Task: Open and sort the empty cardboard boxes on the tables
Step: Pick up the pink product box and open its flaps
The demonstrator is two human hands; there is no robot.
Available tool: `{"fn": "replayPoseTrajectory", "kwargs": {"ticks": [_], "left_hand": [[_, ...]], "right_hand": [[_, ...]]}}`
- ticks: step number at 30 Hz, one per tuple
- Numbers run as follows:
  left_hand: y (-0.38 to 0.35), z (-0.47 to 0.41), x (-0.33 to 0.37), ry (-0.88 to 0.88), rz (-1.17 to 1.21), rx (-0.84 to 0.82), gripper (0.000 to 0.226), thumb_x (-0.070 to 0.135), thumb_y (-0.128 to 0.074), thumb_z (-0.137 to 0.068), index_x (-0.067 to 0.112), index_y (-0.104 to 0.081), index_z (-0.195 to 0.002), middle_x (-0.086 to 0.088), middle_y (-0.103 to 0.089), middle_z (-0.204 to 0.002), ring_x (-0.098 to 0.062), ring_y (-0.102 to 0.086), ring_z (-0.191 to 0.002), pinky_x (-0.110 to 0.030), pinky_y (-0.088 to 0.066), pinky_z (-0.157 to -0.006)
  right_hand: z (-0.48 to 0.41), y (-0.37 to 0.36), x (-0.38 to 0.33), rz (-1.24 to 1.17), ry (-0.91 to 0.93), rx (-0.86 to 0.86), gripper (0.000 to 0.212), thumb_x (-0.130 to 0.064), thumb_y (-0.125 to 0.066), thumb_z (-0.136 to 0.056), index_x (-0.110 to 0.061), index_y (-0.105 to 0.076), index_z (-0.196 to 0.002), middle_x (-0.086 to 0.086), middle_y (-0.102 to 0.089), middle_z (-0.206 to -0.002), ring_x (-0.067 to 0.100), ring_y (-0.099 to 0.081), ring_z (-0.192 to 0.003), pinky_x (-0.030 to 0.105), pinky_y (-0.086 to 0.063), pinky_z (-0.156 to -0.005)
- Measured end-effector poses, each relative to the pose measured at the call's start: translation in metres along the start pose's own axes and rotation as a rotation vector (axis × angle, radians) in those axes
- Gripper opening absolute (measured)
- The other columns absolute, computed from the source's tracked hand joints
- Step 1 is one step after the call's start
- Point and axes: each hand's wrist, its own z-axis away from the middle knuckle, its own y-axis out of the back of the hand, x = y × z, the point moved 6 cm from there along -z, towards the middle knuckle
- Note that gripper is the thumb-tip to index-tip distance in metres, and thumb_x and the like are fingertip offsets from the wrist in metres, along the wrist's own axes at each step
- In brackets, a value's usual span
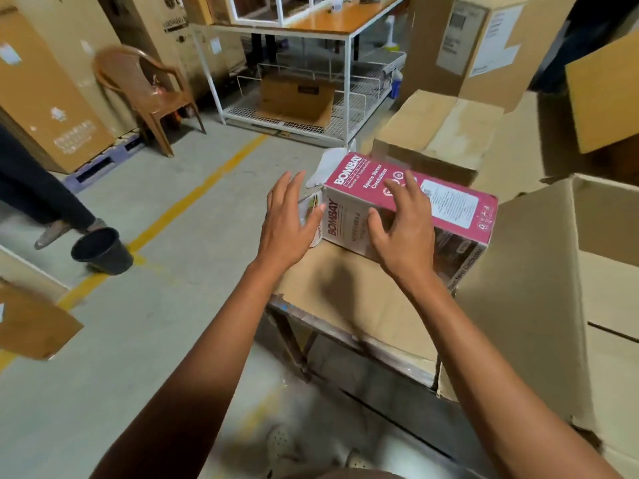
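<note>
Pink Bombay container box (449, 205) runs lengthwise off to your right, flap end by your straight-fingered left hand (290, 219), right hand (404, 233) spread loosely on top, nothing gripped.

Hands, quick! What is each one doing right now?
Left hand: open, fingers straight, at the end of the pink box.
Right hand: open, fingers spread on the pink box.
</note>
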Motion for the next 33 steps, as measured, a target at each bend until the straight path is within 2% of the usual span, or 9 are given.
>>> {"fn": "replayPoseTrajectory", "kwargs": {"ticks": [5, 10, 13, 17, 20, 24, 28, 31, 33], "left_hand": [[-0.018, -0.071, -0.004, 0.054, 0.092, -0.055, 0.067, 0.044, -0.052, -0.099, 0.023, -0.025, -0.156, -0.005, -0.023, -0.162, -0.02, -0.029, -0.146, -0.04, -0.041, -0.107], [-0.042, -0.135, -0.014, -0.008, 0.164, -0.154, 0.063, 0.047, -0.052, -0.099, 0.025, -0.03, -0.153, -0.005, -0.036, -0.153, -0.006, -0.047, -0.122, -0.019, -0.044, -0.08], [-0.067, -0.175, -0.027, 0.032, 0.223, -0.287, 0.047, 0.037, -0.048, -0.103, 0.022, -0.041, -0.147, -0.006, -0.044, -0.148, -0.017, -0.053, -0.123, -0.032, -0.049, -0.087], [-0.106, -0.203, -0.055, 0.11, 0.346, -0.526, 0.03, 0.014, -0.054, -0.098, 0.015, -0.061, -0.127, -0.009, -0.063, -0.127, -0.026, -0.061, -0.113, -0.04, -0.052, -0.095], [-0.132, -0.202, -0.077, 0.067, 0.275, -0.697, 0.029, 0.005, -0.064, -0.092, 0.012, -0.064, -0.119, -0.01, -0.068, -0.119, -0.027, -0.064, -0.109, -0.048, -0.051, -0.1], [-0.152, -0.2, -0.074, 0.007, 0.297, -0.811, 0.03, 0.006, -0.07, -0.088, 0.01, -0.066, -0.117, -0.009, -0.071, -0.113, -0.025, -0.067, -0.105, -0.048, -0.052, -0.099], [-0.149, -0.197, -0.059, 0.089, 0.482, -0.892, 0.032, 0.006, -0.067, -0.092, 0.015, -0.059, -0.122, 0.001, -0.07, -0.101, -0.02, -0.068, -0.096, -0.03, -0.056, -0.078], [-0.14, -0.195, -0.054, 0.135, 0.559, -0.891, 0.039, 0.015, -0.071, -0.089, 0.025, -0.058, -0.124, -0.004, -0.071, -0.114, -0.023, -0.068, -0.106, -0.043, -0.057, -0.09], [-0.134, -0.199, -0.045, 0.127, 0.608, -0.864, 0.045, 0.022, -0.074, -0.087, 0.024, -0.056, -0.128, -0.006, -0.071, -0.116, -0.023, -0.07, -0.103, -0.043, -0.059, -0.086]], "right_hand": [[-0.055, -0.001, 0.008, 0.075, -0.046, 0.035, 0.057, -0.038, -0.062, -0.095, -0.022, -0.044, -0.146, 0.006, -0.028, -0.162, 0.025, -0.028, -0.147, 0.051, -0.027, -0.116], [-0.097, -0.017, 0.011, 0.174, -0.039, 0.01, 0.064, -0.042, -0.06, -0.093, -0.018, -0.04, -0.149, 0.01, -0.028, -0.161, 0.029, -0.026, -0.147, 0.049, -0.028, -0.117], [-0.114, -0.041, 0.012, 0.177, 0.019, -0.183, 0.076, -0.048, -0.065, -0.09, -0.019, -0.034, -0.153, 0.011, -0.031, -0.16, 0.031, -0.029, -0.146, 0.048, -0.025, -0.117], [-0.117, -0.083, 0.03, 0.434, -0.02, -0.437, 0.104, -0.066, -0.07, -0.079, -0.028, -0.014, -0.158, 0.009, -0.013, -0.166, 0.031, -0.012, -0.152, 0.049, -0.009, -0.121], [-0.117, -0.097, 0.039, 0.612, -0.026, -0.413, 0.109, -0.07, -0.069, -0.076, -0.031, -0.009, -0.158, 0.006, -0.003, -0.168, 0.027, -0.001, -0.154, 0.047, 0.0, -0.121], [-0.122, -0.097, 0.036, 0.612, -0.067, -0.344, 0.105, -0.061, -0.073, -0.078, -0.032, -0.011, -0.158, 0.005, -0.005, -0.167, 0.026, -0.002, -0.154, 0.045, 0.001, -0.121], [-0.132, -0.083, 0.033, 0.525, -0.105, -0.271, 0.099, -0.054, -0.077, -0.077, -0.031, -0.022, -0.156, 0.001, -0.018, -0.165, 0.022, -0.014, -0.151, 0.048, -0.009, -0.122], [-0.135, -0.066, 0.027, 0.442, -0.144, -0.281, 0.098, -0.05, -0.08, -0.076, -0.029, -0.027, -0.155, -0.001, -0.023, -0.164, 0.021, -0.02, -0.149, 0.047, -0.015, -0.121], [-0.137, -0.048, 0.024, 0.355, -0.164, -0.25, 0.096, -0.046, -0.083, -0.074, -0.028, -0.033, -0.153, 0.0, -0.03, -0.161, 0.022, -0.027, -0.146, 0.048, -0.022, -0.121]]}}
